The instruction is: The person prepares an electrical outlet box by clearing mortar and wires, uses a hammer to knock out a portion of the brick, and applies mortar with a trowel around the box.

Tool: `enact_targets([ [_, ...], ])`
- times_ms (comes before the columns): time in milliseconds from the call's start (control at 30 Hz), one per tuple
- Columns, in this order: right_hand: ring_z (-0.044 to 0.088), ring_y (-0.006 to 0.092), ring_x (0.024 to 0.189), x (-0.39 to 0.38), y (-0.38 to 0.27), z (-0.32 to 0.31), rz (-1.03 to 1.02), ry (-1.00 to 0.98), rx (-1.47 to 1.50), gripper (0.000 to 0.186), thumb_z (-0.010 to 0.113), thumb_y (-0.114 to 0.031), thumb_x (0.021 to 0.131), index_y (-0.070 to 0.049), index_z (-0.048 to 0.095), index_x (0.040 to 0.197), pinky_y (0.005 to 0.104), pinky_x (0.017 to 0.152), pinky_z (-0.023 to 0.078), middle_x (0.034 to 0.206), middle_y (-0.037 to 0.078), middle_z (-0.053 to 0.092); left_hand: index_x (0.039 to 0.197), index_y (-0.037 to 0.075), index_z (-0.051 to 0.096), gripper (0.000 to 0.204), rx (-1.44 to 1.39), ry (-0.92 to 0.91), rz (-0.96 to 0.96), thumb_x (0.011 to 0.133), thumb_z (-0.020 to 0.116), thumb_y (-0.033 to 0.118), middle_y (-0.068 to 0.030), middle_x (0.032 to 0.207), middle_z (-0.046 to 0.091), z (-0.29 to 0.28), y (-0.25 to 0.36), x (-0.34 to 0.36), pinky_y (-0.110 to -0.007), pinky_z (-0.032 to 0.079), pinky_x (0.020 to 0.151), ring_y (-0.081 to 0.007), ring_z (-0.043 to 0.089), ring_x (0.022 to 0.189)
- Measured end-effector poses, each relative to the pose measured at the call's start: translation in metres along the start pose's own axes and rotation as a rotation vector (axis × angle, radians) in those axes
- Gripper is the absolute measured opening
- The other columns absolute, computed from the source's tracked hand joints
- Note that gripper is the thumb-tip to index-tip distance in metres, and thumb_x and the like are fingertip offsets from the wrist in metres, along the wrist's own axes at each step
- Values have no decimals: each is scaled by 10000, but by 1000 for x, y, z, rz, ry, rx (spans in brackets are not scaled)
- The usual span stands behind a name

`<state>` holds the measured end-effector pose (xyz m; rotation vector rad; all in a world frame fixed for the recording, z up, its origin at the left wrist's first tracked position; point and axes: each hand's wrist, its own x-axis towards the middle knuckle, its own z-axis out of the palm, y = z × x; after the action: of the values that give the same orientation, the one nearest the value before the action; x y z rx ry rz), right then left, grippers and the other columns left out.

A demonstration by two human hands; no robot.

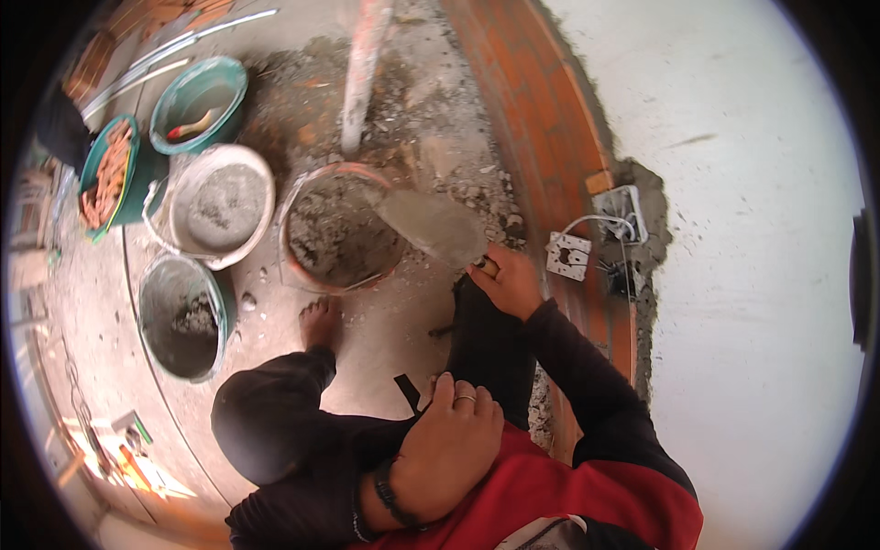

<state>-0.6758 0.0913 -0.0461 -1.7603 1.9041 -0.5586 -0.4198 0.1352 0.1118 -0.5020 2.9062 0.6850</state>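
Note:
My right hand [510,282] grips a trowel by its handle. The trowel's blade [435,225] is coated in grey mortar, and its tip reaches over the right rim of a round bucket [286,240] holding lumpy grey mortar. My left hand [445,449], with a ring and dark wristbands, rests in front of my body with its fingers bent and their tips hidden. A flat dark strip [406,394] shows just beyond these fingers; whether they hold it is unclear.
Left of the mortar bucket stand a whitish bucket [263,225] and green buckets [236,92], one with reddish pieces. An upright post [365,82] stands ahead. Along the right run a brick wall [522,101] and a loose electrical socket [568,255] on wires beside white plaster.

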Motion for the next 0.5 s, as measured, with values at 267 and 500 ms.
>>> enact_targets([
  [267,658,414,758,-71,1,-38,385,361,14,258,729,-197,885,6,626,1008,422,682,511,828,217,668,1248,17,633,526,-17,-83,63,873,694,381,-127,1161,654,-11,-6,1,-448,392,1072,-304,634,1100],
  [500,685,416,834,-88,20,-34,558,446,170,339,682,-181,902,37,621,1154,431,742,527,929,260,689,1258,22,616,545,-70,-82,131,867,699,393,-126,1176,643,-26,-13,1,-453,398,1071,-301,621,1117],
])
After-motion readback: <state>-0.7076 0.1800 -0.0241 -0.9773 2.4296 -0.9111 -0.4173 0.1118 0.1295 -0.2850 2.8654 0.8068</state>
